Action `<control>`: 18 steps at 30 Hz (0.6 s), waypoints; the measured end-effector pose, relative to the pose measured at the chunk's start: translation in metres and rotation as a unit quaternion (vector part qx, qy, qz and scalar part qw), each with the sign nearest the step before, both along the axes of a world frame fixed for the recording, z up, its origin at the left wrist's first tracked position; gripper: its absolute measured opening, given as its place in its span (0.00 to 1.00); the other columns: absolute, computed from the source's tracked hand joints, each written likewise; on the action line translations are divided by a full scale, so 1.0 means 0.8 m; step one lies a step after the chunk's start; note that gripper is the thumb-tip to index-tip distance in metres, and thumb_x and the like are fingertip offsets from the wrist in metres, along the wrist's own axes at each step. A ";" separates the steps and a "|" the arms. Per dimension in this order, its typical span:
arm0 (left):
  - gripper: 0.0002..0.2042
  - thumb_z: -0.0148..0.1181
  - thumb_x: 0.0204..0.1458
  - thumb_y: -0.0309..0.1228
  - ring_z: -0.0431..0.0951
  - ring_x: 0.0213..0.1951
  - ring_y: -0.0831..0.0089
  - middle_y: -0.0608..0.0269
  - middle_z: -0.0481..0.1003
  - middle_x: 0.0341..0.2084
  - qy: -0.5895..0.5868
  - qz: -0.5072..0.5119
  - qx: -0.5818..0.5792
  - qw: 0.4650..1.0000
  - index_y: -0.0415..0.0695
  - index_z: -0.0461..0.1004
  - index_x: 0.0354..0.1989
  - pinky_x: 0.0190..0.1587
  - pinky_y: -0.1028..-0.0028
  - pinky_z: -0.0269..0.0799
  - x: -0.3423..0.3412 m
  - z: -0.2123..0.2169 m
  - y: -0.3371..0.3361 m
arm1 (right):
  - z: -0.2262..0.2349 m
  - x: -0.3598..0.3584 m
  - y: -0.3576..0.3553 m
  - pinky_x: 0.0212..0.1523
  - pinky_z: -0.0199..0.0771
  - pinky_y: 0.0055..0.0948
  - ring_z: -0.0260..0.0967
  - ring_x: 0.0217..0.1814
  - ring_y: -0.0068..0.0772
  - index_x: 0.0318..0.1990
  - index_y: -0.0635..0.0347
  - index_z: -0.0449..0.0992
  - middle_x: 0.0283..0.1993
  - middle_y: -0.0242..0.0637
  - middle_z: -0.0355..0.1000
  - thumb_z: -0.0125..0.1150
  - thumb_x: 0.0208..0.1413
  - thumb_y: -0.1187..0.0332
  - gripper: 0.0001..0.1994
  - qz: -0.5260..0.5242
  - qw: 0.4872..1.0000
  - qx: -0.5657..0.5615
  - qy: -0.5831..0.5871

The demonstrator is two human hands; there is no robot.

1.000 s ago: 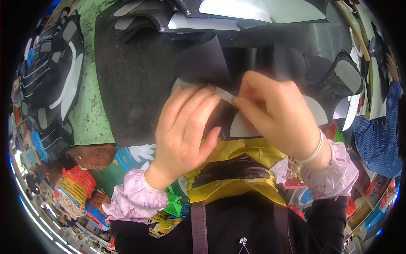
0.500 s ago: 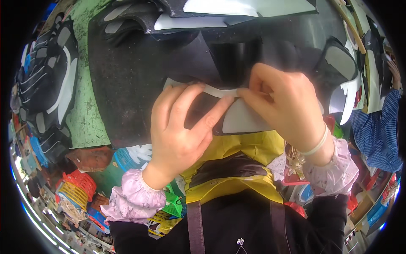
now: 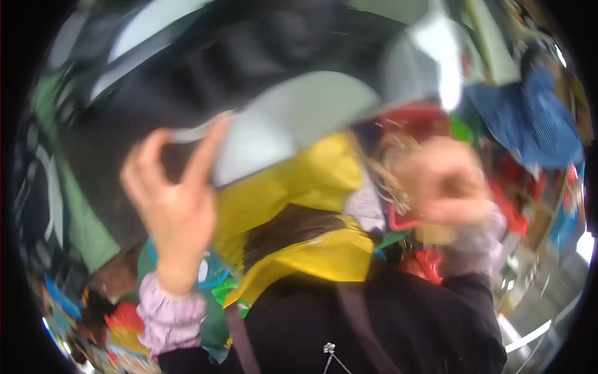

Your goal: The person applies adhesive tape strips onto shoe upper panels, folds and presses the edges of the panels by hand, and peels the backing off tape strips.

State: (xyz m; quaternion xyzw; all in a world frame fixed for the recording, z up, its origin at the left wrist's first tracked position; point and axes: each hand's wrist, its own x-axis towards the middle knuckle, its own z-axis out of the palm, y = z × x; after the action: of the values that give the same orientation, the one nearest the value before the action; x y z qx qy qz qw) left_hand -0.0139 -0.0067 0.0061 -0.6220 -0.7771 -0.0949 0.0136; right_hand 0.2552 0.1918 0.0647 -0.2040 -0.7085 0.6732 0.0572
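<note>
My left hand (image 3: 177,196) lies with fingers spread on a dark flat piece at the table's near edge. Between its fingertips runs a narrow white curved strip (image 3: 199,131), which they touch. Just right of this hand is a pale grey-white panel (image 3: 268,134) with a rounded edge. My right hand (image 3: 445,181) is off the work, to the right, over or beside a red tray (image 3: 398,221) with thin tan strips (image 3: 395,168) in it. Motion smears its fingers, so I cannot see whether they hold anything.
Dark pieces with white panels (image 3: 149,25) lie at the far left of the table. A yellow apron (image 3: 299,262) spans my lap against the table edge. Another person's blue sleeve (image 3: 536,121) is at the right. Red and blue containers stand low at the left.
My right hand has left the white strip and moved right and down to the red tray. My left hand stays at the strip. The whole view has turned and blurred.
</note>
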 end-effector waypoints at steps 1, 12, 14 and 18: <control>0.36 0.56 0.43 0.14 0.66 0.57 0.50 0.54 0.66 0.53 -0.003 -0.009 0.006 1.000 0.64 0.81 0.62 0.64 0.54 0.64 0.007 0.001 0.008 | -0.019 0.004 -0.016 0.40 0.67 0.35 0.71 0.37 0.33 0.32 0.59 0.75 0.32 0.33 0.73 0.70 0.55 0.64 0.10 0.005 0.998 0.058 -0.026; 0.22 0.48 0.57 0.12 0.72 0.54 0.64 0.54 0.67 0.51 -0.081 -0.042 0.014 0.996 0.39 0.81 0.56 0.58 0.70 0.65 -0.046 0.041 -0.015 | -0.112 0.167 -0.040 0.46 0.79 0.34 0.80 0.43 0.39 0.46 0.61 0.83 0.43 0.41 0.82 0.64 0.59 0.75 0.09 -0.269 0.912 0.262 -0.164; 0.19 0.50 0.58 0.12 0.73 0.51 0.65 0.55 0.69 0.48 -0.129 -0.043 0.036 0.990 0.38 0.83 0.51 0.61 0.66 0.66 -0.034 0.045 -0.013 | -0.138 0.253 -0.006 0.41 0.79 0.34 0.81 0.38 0.39 0.44 0.60 0.83 0.36 0.41 0.81 0.61 0.65 0.66 0.09 -0.401 0.834 0.281 -0.256; 0.16 0.53 0.57 0.13 0.74 0.53 0.61 0.55 0.71 0.46 0.089 -0.139 0.081 0.983 0.38 0.84 0.47 0.68 0.48 0.66 -0.007 0.068 0.011 | -0.189 0.405 0.033 0.42 0.80 0.38 0.83 0.37 0.44 0.44 0.56 0.85 0.36 0.44 0.83 0.62 0.63 0.56 0.15 -0.470 0.712 0.279 -0.441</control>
State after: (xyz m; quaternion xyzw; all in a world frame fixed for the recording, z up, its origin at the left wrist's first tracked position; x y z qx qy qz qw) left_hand -0.0196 0.0021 0.0603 -0.7265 -0.6687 -0.1028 0.1202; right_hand 0.5789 0.2185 -0.0865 -0.7592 -0.6215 0.1647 0.1013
